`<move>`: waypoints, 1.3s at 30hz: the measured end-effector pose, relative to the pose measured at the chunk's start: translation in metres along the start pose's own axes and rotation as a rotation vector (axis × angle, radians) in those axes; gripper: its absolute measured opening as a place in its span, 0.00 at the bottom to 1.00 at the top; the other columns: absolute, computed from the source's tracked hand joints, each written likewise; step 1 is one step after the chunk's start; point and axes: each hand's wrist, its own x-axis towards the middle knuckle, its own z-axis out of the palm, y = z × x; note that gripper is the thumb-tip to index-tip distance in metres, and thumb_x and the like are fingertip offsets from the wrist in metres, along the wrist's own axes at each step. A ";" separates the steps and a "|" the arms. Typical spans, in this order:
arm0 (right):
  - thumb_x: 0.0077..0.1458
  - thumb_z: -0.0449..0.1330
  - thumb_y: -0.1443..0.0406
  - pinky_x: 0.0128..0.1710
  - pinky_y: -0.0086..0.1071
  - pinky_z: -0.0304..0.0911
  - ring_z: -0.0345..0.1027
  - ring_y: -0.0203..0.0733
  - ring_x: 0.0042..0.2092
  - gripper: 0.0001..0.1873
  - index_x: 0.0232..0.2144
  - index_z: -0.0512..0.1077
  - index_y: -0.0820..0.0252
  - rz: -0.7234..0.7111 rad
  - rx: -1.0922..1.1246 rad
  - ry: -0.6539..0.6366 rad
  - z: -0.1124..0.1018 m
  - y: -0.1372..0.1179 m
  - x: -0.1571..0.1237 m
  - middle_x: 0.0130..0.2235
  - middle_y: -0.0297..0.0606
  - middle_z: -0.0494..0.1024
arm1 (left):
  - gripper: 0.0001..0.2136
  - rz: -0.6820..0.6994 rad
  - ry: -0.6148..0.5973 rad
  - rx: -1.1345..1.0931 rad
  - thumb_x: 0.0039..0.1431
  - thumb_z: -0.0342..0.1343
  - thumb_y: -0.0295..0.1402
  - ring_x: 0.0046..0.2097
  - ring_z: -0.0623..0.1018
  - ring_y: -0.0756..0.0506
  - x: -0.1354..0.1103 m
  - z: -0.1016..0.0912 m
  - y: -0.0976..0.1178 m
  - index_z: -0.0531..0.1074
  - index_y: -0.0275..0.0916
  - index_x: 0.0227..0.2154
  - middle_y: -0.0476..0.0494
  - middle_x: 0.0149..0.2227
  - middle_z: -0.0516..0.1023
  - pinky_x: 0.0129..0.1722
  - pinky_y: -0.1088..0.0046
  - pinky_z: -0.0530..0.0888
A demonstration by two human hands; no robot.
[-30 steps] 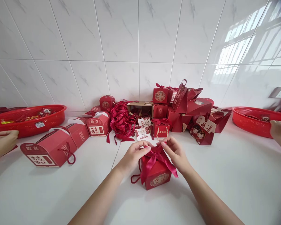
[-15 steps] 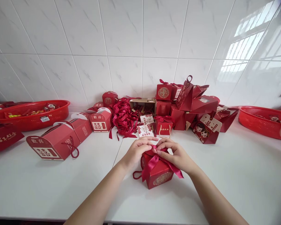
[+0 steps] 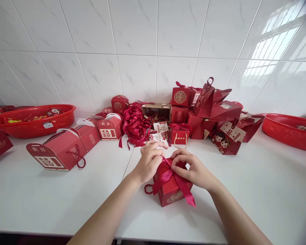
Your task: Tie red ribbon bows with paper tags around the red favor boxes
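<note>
While fingers point(image 3: 181, 172) pinch ribbon point(image 3: 185, 190) on a box point(image 3: 169, 198), red basket point(image 3: 22, 130), packets point(image 3: 38, 117) inside

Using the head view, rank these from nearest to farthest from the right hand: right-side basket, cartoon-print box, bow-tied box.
1. Bow-tied box: directly at the right hand.
2. Cartoon-print box: beyond it, rightward.
3. Right-side basket: far right.
</note>
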 end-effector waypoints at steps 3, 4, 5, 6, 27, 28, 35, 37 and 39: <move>0.53 0.59 0.65 0.38 0.33 0.62 0.65 0.38 0.38 0.05 0.27 0.74 0.59 0.010 -0.006 0.002 0.001 0.000 0.000 0.43 0.39 0.70 | 0.10 0.038 0.033 0.092 0.53 0.42 0.27 0.55 0.62 0.40 0.000 -0.001 0.000 0.62 0.39 0.18 0.48 0.49 0.74 0.56 0.53 0.52; 0.53 0.59 0.64 0.39 0.33 0.62 0.65 0.38 0.39 0.06 0.27 0.74 0.59 0.012 -0.003 0.006 0.001 0.000 0.000 0.43 0.39 0.70 | 0.10 0.036 0.031 0.078 0.53 0.42 0.27 0.55 0.62 0.39 0.000 -0.002 0.000 0.62 0.39 0.19 0.48 0.49 0.74 0.56 0.53 0.52; 0.54 0.59 0.63 0.41 0.34 0.63 0.66 0.39 0.40 0.07 0.28 0.75 0.59 0.009 0.001 0.011 0.000 0.001 0.000 0.44 0.40 0.70 | 0.10 0.027 0.024 0.040 0.53 0.43 0.28 0.55 0.62 0.39 0.000 -0.002 -0.001 0.63 0.39 0.19 0.47 0.49 0.74 0.56 0.53 0.53; 0.55 0.59 0.62 0.43 0.35 0.63 0.66 0.40 0.42 0.07 0.29 0.75 0.58 -0.004 0.006 0.018 -0.002 0.001 0.000 0.44 0.40 0.71 | 0.09 0.014 0.010 -0.017 0.53 0.45 0.29 0.55 0.63 0.39 0.000 -0.003 -0.001 0.64 0.40 0.19 0.47 0.48 0.75 0.56 0.54 0.54; 0.56 0.60 0.55 0.35 0.34 0.63 0.68 0.41 0.34 0.13 0.29 0.74 0.58 -0.058 -0.049 0.138 -0.022 0.019 -0.001 0.31 0.38 0.76 | 0.15 -0.185 -0.117 -0.440 0.49 0.63 0.33 0.45 0.76 0.40 0.000 0.002 -0.005 0.64 0.38 0.15 0.48 0.33 0.80 0.42 0.66 0.71; 0.56 0.60 0.55 0.34 0.34 0.63 0.68 0.41 0.33 0.13 0.29 0.74 0.58 -0.064 -0.064 0.152 -0.022 0.020 -0.001 0.30 0.38 0.76 | 0.13 -0.187 -0.112 -0.429 0.49 0.64 0.33 0.48 0.75 0.39 0.001 0.002 -0.006 0.67 0.38 0.16 0.48 0.33 0.81 0.44 0.65 0.71; 0.55 0.60 0.55 0.34 0.35 0.63 0.69 0.42 0.32 0.13 0.27 0.73 0.57 -0.078 -0.116 0.204 -0.022 0.021 0.001 0.29 0.38 0.77 | 0.12 -0.180 -0.098 -0.453 0.46 0.65 0.31 0.50 0.75 0.36 0.004 0.002 -0.011 0.68 0.39 0.15 0.49 0.28 0.81 0.47 0.61 0.71; 0.55 0.60 0.54 0.34 0.36 0.63 0.69 0.42 0.32 0.14 0.26 0.73 0.57 -0.079 -0.117 0.216 -0.021 0.022 0.002 0.29 0.38 0.77 | 0.14 -0.180 -0.094 -0.462 0.45 0.66 0.32 0.50 0.74 0.36 0.004 0.002 -0.011 0.67 0.39 0.14 0.48 0.27 0.80 0.47 0.61 0.71; 0.55 0.60 0.53 0.35 0.36 0.63 0.69 0.42 0.33 0.14 0.26 0.72 0.57 -0.072 -0.110 0.224 -0.021 0.023 0.003 0.29 0.38 0.77 | 0.14 -0.175 -0.087 -0.457 0.45 0.66 0.32 0.50 0.74 0.36 0.004 0.002 -0.011 0.67 0.39 0.14 0.47 0.28 0.80 0.47 0.61 0.71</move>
